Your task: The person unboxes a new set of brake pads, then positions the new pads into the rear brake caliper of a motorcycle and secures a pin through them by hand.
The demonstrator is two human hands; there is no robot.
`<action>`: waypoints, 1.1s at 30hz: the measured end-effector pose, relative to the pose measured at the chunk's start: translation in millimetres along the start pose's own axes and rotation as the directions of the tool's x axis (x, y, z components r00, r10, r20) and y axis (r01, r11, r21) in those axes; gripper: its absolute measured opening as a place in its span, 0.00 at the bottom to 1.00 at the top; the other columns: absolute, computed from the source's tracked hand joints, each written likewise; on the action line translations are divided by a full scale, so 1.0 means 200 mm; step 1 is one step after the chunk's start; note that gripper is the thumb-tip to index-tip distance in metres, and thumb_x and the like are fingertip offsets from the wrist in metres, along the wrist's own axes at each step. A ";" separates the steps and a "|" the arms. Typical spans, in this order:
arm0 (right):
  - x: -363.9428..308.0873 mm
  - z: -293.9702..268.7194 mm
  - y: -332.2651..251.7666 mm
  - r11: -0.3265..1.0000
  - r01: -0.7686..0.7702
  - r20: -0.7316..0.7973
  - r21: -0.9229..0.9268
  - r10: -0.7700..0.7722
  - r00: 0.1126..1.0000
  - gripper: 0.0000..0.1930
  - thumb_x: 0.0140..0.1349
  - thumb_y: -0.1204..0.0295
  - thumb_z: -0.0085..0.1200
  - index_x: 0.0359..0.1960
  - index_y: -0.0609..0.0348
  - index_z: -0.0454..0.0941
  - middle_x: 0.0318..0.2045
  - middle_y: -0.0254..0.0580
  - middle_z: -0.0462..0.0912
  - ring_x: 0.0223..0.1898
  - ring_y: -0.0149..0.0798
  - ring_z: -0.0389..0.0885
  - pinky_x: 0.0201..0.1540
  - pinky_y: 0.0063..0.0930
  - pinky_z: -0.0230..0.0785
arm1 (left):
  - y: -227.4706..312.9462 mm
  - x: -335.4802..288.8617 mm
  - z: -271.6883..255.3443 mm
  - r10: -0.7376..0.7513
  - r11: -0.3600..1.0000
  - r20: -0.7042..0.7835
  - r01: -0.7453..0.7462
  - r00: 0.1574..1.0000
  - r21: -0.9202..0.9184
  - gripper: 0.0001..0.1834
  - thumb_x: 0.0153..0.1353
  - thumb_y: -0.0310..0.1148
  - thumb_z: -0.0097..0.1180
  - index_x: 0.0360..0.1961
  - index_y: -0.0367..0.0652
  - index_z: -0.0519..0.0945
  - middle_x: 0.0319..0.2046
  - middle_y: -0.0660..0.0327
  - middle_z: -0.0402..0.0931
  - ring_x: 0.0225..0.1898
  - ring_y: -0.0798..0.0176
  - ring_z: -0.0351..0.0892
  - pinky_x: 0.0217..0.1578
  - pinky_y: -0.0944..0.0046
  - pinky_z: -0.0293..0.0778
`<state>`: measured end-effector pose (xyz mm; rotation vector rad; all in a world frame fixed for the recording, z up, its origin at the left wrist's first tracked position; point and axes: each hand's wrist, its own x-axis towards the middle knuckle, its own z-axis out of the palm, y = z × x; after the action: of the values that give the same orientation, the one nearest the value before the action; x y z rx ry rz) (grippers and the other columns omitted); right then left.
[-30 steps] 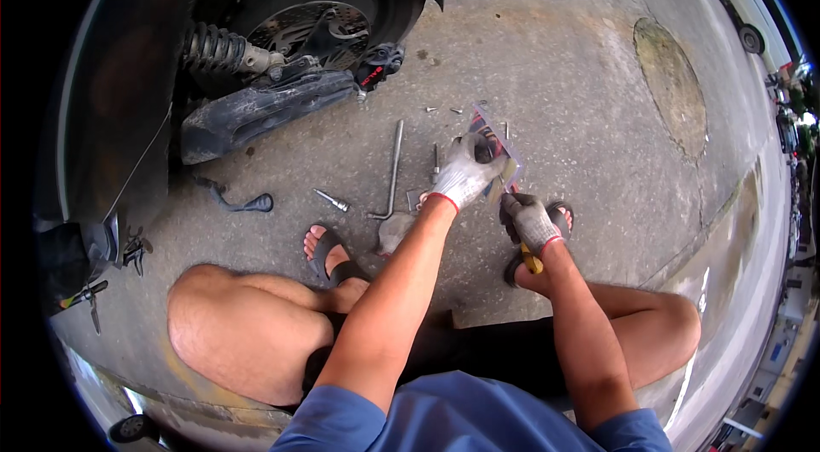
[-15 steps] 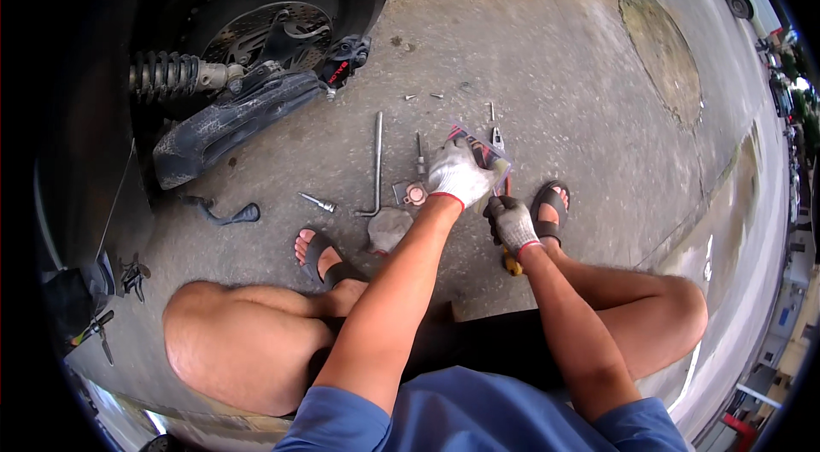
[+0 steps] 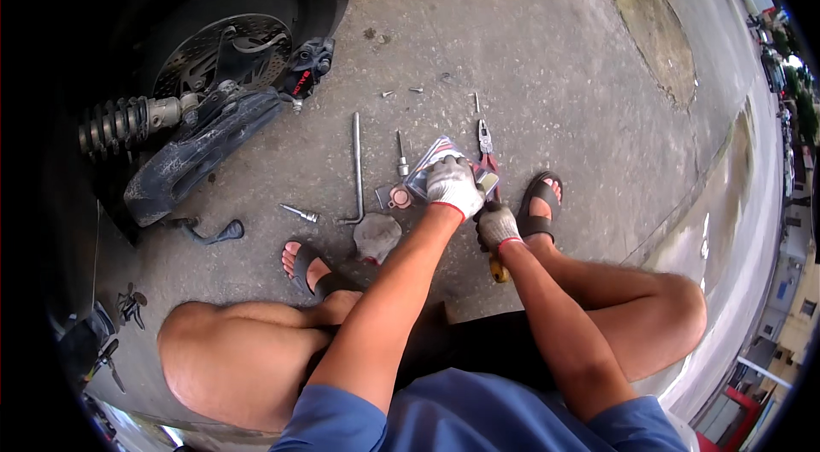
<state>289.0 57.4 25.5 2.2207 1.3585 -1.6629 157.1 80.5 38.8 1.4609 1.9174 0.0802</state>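
Observation:
Closed on a clear plastic packet (image 3: 438,151) with red and dark print, my left hand (image 3: 455,185) wears a white knit glove with a red cuff. A small yellowish piece shows at the packet's right end. Just right of it and nearer to me, my gloved right hand (image 3: 497,227) has its fingers curled; what they hold is hidden. Red-handled pliers (image 3: 485,144) lie on the ground right of the packet. A yellow tool handle (image 3: 499,270) shows below my right hand. Left of the packet lies a metal piece with a round copper-coloured face (image 3: 399,196).
A long bent bar (image 3: 357,166), a thin-shafted tool (image 3: 401,153), a socket piece (image 3: 301,214), a greyish cloth-like bundle (image 3: 377,237) and several small bolts (image 3: 416,90) lie on the concrete. At left stand a wheel with brake disc (image 3: 224,59), a shock absorber (image 3: 128,123) and a black lever (image 3: 213,232).
The packet has turned and shifted left of the pliers, which now show more fully. My hands have come closer together. The whole view has shifted, so the scene sits further left.

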 end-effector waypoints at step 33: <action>-0.06 0.04 -0.04 0.807 0.459 -0.243 -0.371 -0.562 0.791 0.18 0.63 0.70 0.47 0.54 0.54 0.77 0.39 0.63 0.81 0.42 0.61 0.81 0.44 0.49 0.72 | -0.12 -0.10 -0.07 0.196 0.975 -0.333 -0.220 0.922 -0.035 0.30 0.61 0.42 0.53 0.65 0.54 0.68 0.60 0.47 0.67 0.59 0.42 0.68 0.58 0.49 0.67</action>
<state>277.4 50.5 35.5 2.1417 2.3093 -1.0706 131.2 58.8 48.8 1.6811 1.9830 0.5153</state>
